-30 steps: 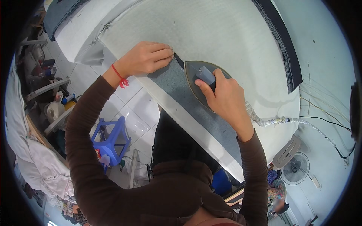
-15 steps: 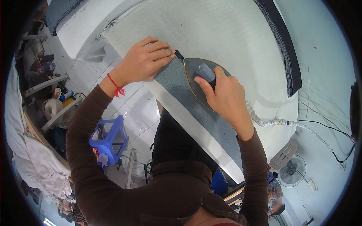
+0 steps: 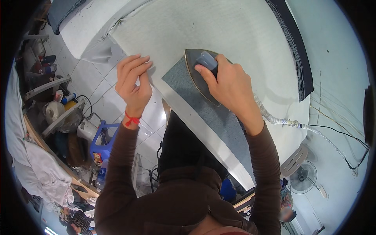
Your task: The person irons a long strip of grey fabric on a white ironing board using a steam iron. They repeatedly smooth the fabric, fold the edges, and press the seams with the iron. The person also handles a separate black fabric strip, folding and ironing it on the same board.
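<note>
Pressing step: right hand closed on iron, sole on grey fabric strip. Left hand open, hovering beside strip at counter edge. Next, probably, slide iron along strip.

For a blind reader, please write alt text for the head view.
The right hand grips an iron on a strip of grey cloth lying on a padded ironing table. The left hand is open at the table's edge, beside the cloth.
</note>
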### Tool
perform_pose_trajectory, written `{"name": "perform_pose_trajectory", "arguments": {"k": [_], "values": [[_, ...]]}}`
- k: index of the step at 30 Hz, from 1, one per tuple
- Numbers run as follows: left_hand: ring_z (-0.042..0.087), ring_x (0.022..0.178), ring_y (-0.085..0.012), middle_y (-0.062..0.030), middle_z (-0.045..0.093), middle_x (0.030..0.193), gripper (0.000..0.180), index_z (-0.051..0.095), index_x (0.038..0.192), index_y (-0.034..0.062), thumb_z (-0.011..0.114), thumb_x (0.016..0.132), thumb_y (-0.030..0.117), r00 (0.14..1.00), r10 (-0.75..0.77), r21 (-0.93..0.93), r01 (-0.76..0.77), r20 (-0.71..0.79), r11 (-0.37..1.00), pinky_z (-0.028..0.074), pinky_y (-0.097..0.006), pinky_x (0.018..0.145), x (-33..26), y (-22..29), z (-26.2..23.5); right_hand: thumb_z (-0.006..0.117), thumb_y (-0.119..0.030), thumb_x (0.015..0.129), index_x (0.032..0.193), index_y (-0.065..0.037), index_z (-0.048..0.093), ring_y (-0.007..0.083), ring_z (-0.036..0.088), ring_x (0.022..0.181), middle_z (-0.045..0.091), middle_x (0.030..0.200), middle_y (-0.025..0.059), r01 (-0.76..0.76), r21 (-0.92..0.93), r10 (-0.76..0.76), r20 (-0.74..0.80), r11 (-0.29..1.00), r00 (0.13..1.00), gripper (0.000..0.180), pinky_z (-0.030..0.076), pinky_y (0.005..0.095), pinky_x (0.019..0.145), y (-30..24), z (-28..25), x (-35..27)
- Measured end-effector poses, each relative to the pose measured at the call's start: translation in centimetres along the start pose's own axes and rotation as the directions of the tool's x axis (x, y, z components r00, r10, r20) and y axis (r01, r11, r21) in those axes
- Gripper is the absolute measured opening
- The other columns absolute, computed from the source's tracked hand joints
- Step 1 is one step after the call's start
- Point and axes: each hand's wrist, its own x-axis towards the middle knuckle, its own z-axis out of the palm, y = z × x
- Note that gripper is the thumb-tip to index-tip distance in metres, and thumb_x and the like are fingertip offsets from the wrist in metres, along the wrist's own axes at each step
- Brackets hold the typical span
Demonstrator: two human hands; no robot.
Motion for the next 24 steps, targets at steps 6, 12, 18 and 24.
{"name": "perform_pose_trajectory", "arguments": {"k": [6,12,18,24], "values": [[0.069,0.126,-0.0275,-0.0090,0.082,0.128,0.025,0.085,0.119,0.0032,0.072,0.101,-0.008,0.944,-0.271,0.004,0.277,-0.189,0.961,0.054,-0.039,0.108,-1.4,1.9,0.6,0.070,-0.057,0.110,0.106,0.004,0.074,0.0452,0.078,0.073,0.077,0.080,0.0249,0.055,-0.025,-0.055,-0.007,0.998,0.998,0.061,0.062,0.0509,0.067,-1.1,-0.2,1.8],[0.061,0.136,-0.0339,-0.0126,0.074,0.143,0.017,0.085,0.117,0.0104,0.082,0.101,0.014,0.932,-0.348,0.150,0.361,-0.104,0.920,0.047,-0.044,0.116,0.2,2.3,-0.9,0.069,-0.056,0.111,0.111,0.003,0.072,0.0499,0.078,0.082,0.077,0.085,0.0264,-0.010,-0.004,0.010,-0.035,1.000,0.999,0.059,0.061,0.0536,0.073,2.5,-0.3,-3.2],[0.037,0.158,-0.0464,-0.0229,0.050,0.169,0.030,0.088,0.105,0.0174,0.093,0.091,0.043,0.931,-0.323,0.302,0.262,0.171,0.916,0.024,-0.065,0.127,1.6,3.4,4.9,0.072,-0.056,0.109,0.101,-0.001,0.066,0.0489,0.076,0.077,0.074,0.078,0.0258,-0.098,-0.013,0.098,-0.015,0.995,0.995,0.056,0.059,0.0564,0.067,6.9,-0.2,-11.5],[0.029,0.167,-0.0430,-0.0201,0.042,0.179,0.036,0.091,0.103,0.0232,0.094,0.087,0.055,0.872,-0.407,0.443,0.261,0.273,0.857,0.013,-0.069,0.129,3.1,3.5,7.7,0.074,-0.056,0.107,0.107,-0.004,0.065,0.0495,0.075,0.078,0.074,0.079,0.0246,-0.234,0.016,0.233,0.013,0.972,0.972,0.053,0.058,0.0561,0.068,11.6,-0.2,-20.0]]}}
